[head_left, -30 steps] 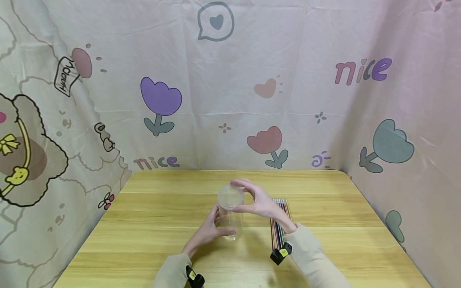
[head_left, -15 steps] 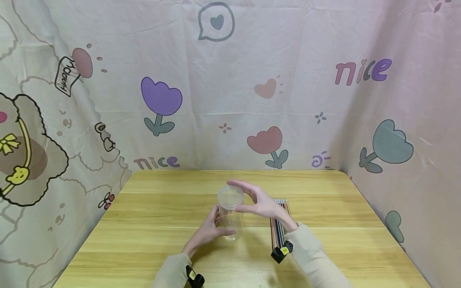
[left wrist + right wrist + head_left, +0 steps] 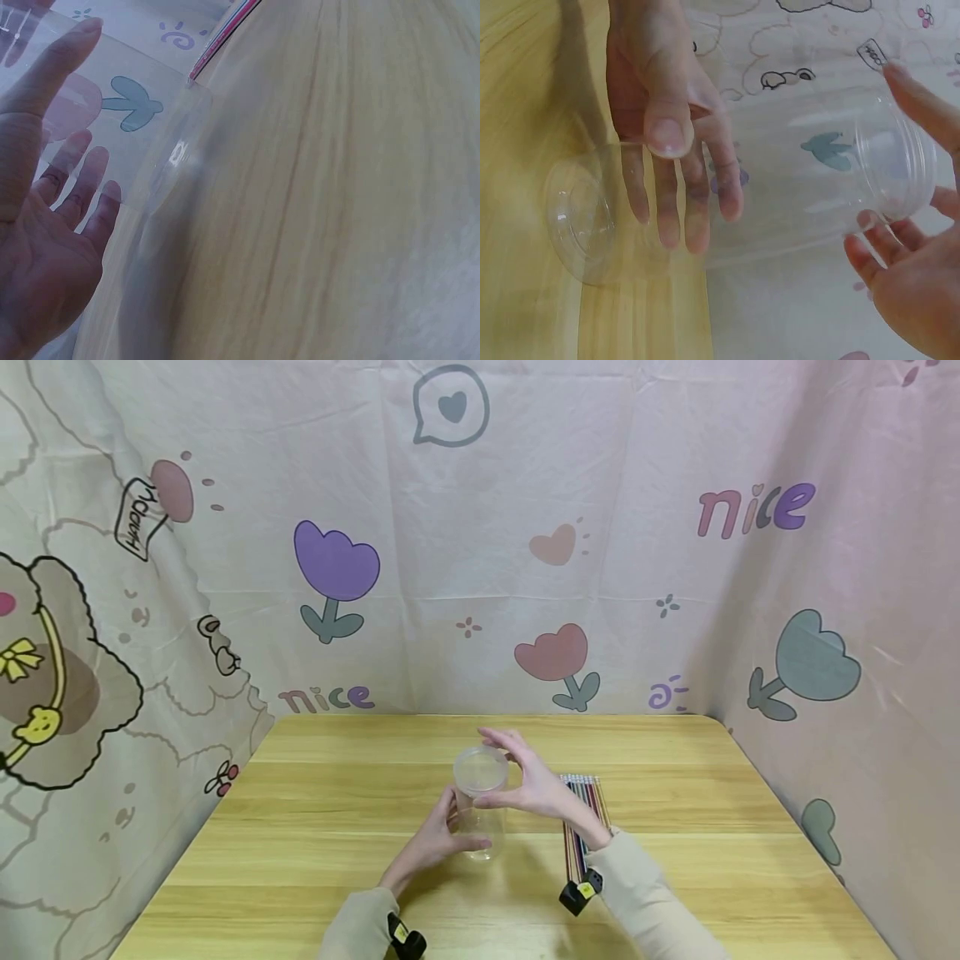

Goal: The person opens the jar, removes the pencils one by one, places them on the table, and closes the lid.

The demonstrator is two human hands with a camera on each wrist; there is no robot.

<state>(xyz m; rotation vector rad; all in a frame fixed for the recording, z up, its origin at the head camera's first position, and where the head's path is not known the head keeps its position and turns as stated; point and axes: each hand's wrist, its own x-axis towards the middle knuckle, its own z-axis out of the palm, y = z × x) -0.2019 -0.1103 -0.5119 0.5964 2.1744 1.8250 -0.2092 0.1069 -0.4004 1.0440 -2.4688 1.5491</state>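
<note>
A tall clear plastic jar (image 3: pixel 486 822) stands upright on the wooden table, with a round translucent lid (image 3: pixel 480 768) on top. My left hand (image 3: pixel 435 837) grips the body of the jar low down, thumb across the near side and fingers behind it. Seen from the right wrist, those left fingers show through the jar wall (image 3: pixel 795 210). My right hand (image 3: pixel 538 783) holds the lid by its edge, thumb at the near side and fingers round the far side. In the right wrist view the lid end (image 3: pixel 911 161) lies between that thumb and the curled fingers.
A row of several coloured pencils (image 3: pixel 587 792) lies on the table (image 3: pixel 315 827) to the right of the jar, partly under my right wrist. A patterned cloth (image 3: pixel 465 568) hangs behind the table and along both sides.
My right thumb and fingers drew back a little to the right, then moved forward again round the lid, the thumb now farther left. My left hand and the jar stay in place.
</note>
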